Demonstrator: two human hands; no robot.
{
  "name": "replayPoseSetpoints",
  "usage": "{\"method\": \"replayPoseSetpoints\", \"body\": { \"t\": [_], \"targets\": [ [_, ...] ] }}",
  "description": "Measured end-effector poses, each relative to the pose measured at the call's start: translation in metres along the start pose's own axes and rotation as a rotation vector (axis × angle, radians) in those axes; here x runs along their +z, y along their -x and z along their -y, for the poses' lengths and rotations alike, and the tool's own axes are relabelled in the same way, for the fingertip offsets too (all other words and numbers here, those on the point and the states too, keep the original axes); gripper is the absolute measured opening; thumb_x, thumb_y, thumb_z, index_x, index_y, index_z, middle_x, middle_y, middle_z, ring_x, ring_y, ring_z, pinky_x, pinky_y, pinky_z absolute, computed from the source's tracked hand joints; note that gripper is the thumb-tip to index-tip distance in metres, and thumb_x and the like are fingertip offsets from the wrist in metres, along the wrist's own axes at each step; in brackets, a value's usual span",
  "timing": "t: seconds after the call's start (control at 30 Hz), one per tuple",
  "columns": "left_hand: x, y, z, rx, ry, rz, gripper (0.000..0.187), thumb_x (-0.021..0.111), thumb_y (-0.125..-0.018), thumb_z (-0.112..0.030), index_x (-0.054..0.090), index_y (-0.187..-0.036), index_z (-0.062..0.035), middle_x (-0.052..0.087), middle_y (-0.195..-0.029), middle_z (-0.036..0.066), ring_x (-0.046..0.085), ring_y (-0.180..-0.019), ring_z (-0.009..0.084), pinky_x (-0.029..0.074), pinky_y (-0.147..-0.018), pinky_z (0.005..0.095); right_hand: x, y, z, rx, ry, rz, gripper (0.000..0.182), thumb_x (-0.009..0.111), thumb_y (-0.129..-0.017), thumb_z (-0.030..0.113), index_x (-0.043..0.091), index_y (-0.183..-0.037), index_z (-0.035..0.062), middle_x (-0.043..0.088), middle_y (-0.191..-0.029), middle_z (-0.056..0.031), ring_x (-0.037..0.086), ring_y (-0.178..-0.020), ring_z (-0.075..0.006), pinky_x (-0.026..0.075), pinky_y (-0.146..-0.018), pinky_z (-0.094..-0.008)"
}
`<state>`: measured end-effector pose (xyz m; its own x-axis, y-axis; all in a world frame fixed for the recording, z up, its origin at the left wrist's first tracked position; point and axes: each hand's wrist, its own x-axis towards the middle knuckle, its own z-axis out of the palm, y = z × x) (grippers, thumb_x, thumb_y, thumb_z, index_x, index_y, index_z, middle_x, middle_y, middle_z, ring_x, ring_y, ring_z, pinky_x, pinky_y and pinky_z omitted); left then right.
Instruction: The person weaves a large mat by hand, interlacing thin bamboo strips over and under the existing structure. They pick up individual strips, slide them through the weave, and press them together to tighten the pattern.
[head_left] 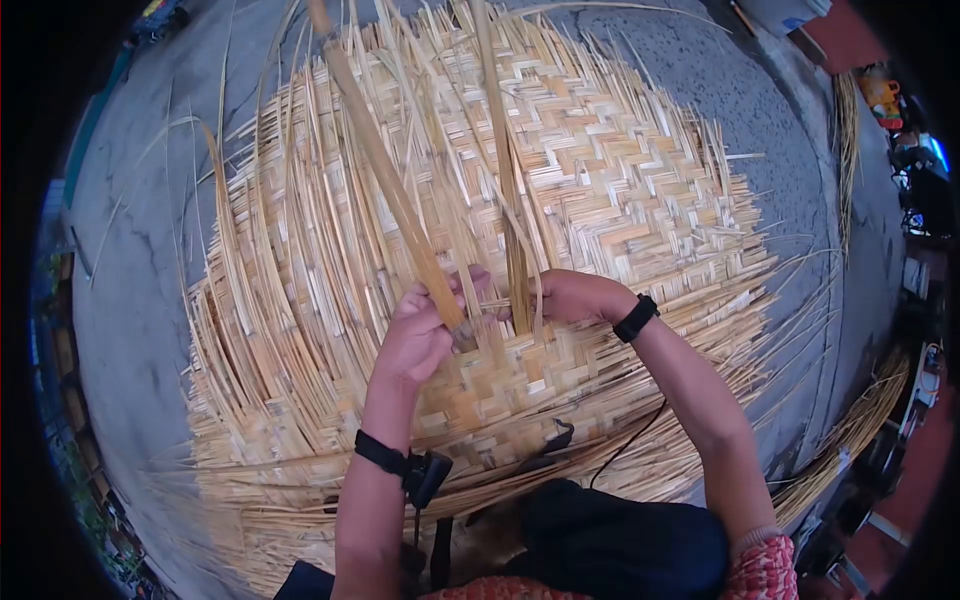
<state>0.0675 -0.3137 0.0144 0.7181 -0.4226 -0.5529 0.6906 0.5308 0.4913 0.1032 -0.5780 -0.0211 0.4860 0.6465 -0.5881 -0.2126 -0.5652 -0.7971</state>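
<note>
L hand [418, 325], nearer, is half-curling at the low end of the long strip [382, 165], which is running twd 11 o'clock over the mat [610, 150], w/ R hand [577, 297] bending in at 3 o'clock, can't tell if either's pinching.

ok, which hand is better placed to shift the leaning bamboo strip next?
Left, likely: left hand is at the leaning bamboo strip, near its lower end; right hand is by the darker strip.

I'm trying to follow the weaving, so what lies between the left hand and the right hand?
In the head view, several long, narrow strips lie between the left hand and the right hand, with the woven mat beneath.
</note>
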Motion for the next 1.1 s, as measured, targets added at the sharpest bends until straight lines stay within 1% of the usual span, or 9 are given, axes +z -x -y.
{"method": "replayPoseSetpoints", "body": {
  "t": [0.13, 0.23, 0.53, 0.6, 0.67, 0.8, 0.9, 1.03, 1.1],
  "targets": [
    [-0.04, 0.047, 0.043, 0.757, -0.121, -0.704, 0.015, 0.068, -0.092, 0.009, 0.061, -0.092, -0.0044, 0.071, -0.118, 0.023, 0.071, -0.106, 0.0231, 0.06, -0.084, 0.0322, 0.002, 0.012, 0.009, 0.012, -0.055, -0.113, 0.026, 0.066, -0.094, 0.006, 0.065, -0.12, 0.0067, 0.074, -0.104, -0.0027, 0.067, -0.093, -0.0145, 0.054, -0.086, -0.0308],
    [-0.052, 0.078, 0.071, 0.843, -0.31, -0.822, 0.015, 0.068, -0.092, 0.008, 0.062, -0.089, -0.0045, 0.072, -0.113, 0.024, 0.071, -0.106, 0.0229, 0.059, -0.082, 0.0295, 0.01, 0.035, 0.035, -0.158, 0.07, -0.255, 0.014, 0.065, -0.093, 0.008, 0.061, -0.106, 0.0035, 0.073, -0.096, -0.0093, 0.071, -0.092, -0.0212, 0.055, -0.083, -0.0342],
    [-0.084, 0.089, 0.104, 0.743, -0.247, -0.712, 0.008, 0.066, -0.095, 0.003, 0.063, -0.095, -0.0041, 0.073, -0.111, 0.018, 0.067, -0.088, 0.0127, 0.054, -0.067, 0.0253, 0.018, 0.07, 0.005, 0.118, 0.659, -0.403, 0.025, 0.069, -0.088, 0.028, 0.064, -0.104, 0.0095, 0.072, -0.091, -0.0127, 0.07, -0.095, -0.0346, 0.053, -0.081, -0.0461],
    [-0.065, 0.099, 0.101, 0.303, 0.202, -0.694, 0.022, 0.073, -0.093, -0.006, 0.06, -0.111, -0.0024, 0.071, -0.106, 0.014, 0.067, -0.088, 0.0145, 0.056, -0.067, 0.0278, -0.002, 0.105, 0.0, 0.245, 0.739, -0.435, 0.03, 0.08, -0.079, 0.024, 0.063, -0.101, 0.0108, 0.072, -0.088, -0.0093, 0.07, -0.09, -0.0326, 0.052, -0.074, -0.0452],
    [0.006, 0.081, 0.086, 0.082, -0.273, -0.512, 0.04, 0.075, -0.093, -0.013, 0.053, -0.123, 0.0018, 0.068, -0.104, 0.013, 0.068, -0.087, 0.0216, 0.058, -0.071, 0.0335, -0.007, 0.125, -0.004, 0.346, 0.783, -0.47, 0.03, 0.08, -0.078, 0.023, 0.063, -0.1, 0.0106, 0.072, -0.087, -0.0092, 0.071, -0.088, -0.0312, 0.052, -0.073, -0.0448],
    [0.11, -0.001, 0.082, 0.815, -1.726, -0.109, 0.045, 0.072, -0.093, -0.016, 0.054, -0.127, 0.006, 0.068, -0.102, 0.016, 0.069, -0.09, 0.03, 0.056, -0.082, 0.0384, 0.027, 0.125, 0.086, -0.096, 1.177, -0.757, 0.014, 0.065, -0.082, 0.011, 0.066, -0.096, 0.0142, 0.062, -0.068, -0.0034, 0.068, -0.076, -0.0236, 0.05, -0.078, -0.0388],
    [0.084, -0.033, 0.098, 0.444, -1.224, -0.108, 0.038, 0.07, -0.097, -0.021, 0.062, -0.121, 0.0066, 0.069, -0.095, 0.013, 0.07, -0.088, 0.0247, 0.056, -0.08, 0.035, 0.008, 0.131, 0.124, -0.675, 1.069, -0.94, 0.031, 0.064, -0.082, 0.006, 0.066, -0.113, 0.0103, 0.065, -0.109, -0.0095, 0.06, -0.111, -0.0264, 0.045, -0.099, -0.0404],
    [0.031, -0.047, 0.096, 0.123, -0.551, -0.205, 0.049, 0.058, -0.105, -0.041, 0.067, -0.115, 0.0069, 0.072, -0.101, 0.013, 0.074, -0.088, 0.0189, 0.057, -0.08, 0.0299, 0.011, 0.059, -0.019, -0.24, 0.396, -0.981, 0.065, 0.073, -0.08, 0.003, 0.045, -0.138, -0.0026, 0.053, -0.127, -0.0272, 0.051, -0.119, -0.0449, 0.044, -0.104, -0.0477],
    [0.044, -0.038, 0.085, 0.112, -0.525, -0.123, 0.055, 0.056, -0.106, -0.042, 0.064, -0.121, 0.0101, 0.072, -0.11, 0.017, 0.073, -0.098, 0.0206, 0.059, -0.087, 0.0304, 0.02, 0.059, -0.028, -0.185, -0.004, -0.892, 0.062, 0.078, -0.083, 0.01, 0.045, -0.133, -0.0055, 0.054, -0.126, -0.0293, 0.058, -0.115, -0.0389, 0.049, -0.098, -0.0415]
  ]
}}
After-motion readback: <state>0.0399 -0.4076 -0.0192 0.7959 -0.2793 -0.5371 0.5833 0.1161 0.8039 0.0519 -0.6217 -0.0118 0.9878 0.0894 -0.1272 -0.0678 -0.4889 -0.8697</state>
